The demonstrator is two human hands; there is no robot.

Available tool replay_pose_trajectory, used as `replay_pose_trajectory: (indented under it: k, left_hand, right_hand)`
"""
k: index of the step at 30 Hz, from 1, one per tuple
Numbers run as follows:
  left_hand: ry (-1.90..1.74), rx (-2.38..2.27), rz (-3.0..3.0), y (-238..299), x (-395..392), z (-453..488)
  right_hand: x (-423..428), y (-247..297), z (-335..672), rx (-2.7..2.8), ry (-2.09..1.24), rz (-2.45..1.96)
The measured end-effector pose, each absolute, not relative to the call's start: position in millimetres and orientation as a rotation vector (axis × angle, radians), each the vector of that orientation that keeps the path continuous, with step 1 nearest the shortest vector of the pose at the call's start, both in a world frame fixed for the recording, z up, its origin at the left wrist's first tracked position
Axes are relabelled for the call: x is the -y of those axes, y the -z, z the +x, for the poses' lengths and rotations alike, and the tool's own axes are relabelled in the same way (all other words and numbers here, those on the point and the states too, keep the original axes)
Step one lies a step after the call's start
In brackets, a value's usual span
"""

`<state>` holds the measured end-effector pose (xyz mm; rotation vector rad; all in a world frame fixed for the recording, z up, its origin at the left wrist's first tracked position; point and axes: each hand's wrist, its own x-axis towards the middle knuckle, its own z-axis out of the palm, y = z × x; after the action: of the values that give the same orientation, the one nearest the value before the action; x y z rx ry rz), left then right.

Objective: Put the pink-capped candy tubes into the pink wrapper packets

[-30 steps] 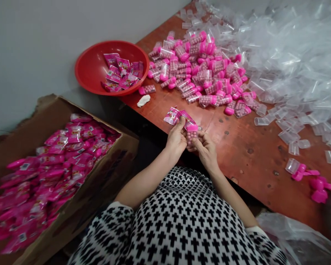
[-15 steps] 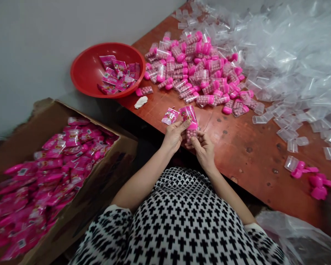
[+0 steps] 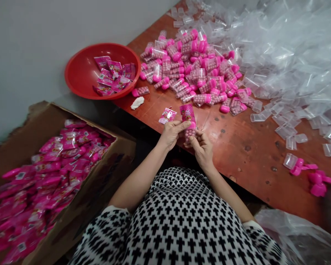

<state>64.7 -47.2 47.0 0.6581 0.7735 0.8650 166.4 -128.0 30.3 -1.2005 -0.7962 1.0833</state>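
Note:
Between my hands, near the table's front edge, is a clear candy tube (image 3: 190, 134) of small pink balls with a pink end. A printed pink packet (image 3: 188, 113) lies against its far end. My left hand (image 3: 171, 134) pinches the packet and the tube's pink end between thumb and fingers. Lower on the tube, my right hand (image 3: 202, 147) grips its clear part, thumb on top. I cannot tell whether the tube is partly inside the packet. Just beyond my left hand, another pink packet (image 3: 167, 115) lies flat on the table.
Filled candy tubes (image 3: 194, 70) lie heaped at the table's far side, with empty clear tubes (image 3: 287, 66) to their right. Left stand a red bowl (image 3: 79, 75) of packets and a cardboard box (image 3: 118, 147) of filled packets. Loose pink caps (image 3: 318, 182) and a crumpled white scrap (image 3: 137, 103) lie on the table (image 3: 253, 173).
The view has shifted slightly, so the table's things appear a little further left. Both hands keep their hold on the tube and packet, almost unmoved.

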Motion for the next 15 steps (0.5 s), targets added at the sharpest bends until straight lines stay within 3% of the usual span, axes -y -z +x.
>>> replay_pose_trajectory:
  k: [7, 15]
  left_hand:
    - [-0.877, -0.795, 0.693, -47.1, 47.8, 66.7]
    - [-0.876, -0.842, 0.673, -48.0, 56.2, 70.1]
  right_hand:
    - [124.8, -28.8, 169.7, 0.685, -1.257, -1.103]
    - [126.7, -30.7, 166.3, 0.756, -1.072, -1.155]
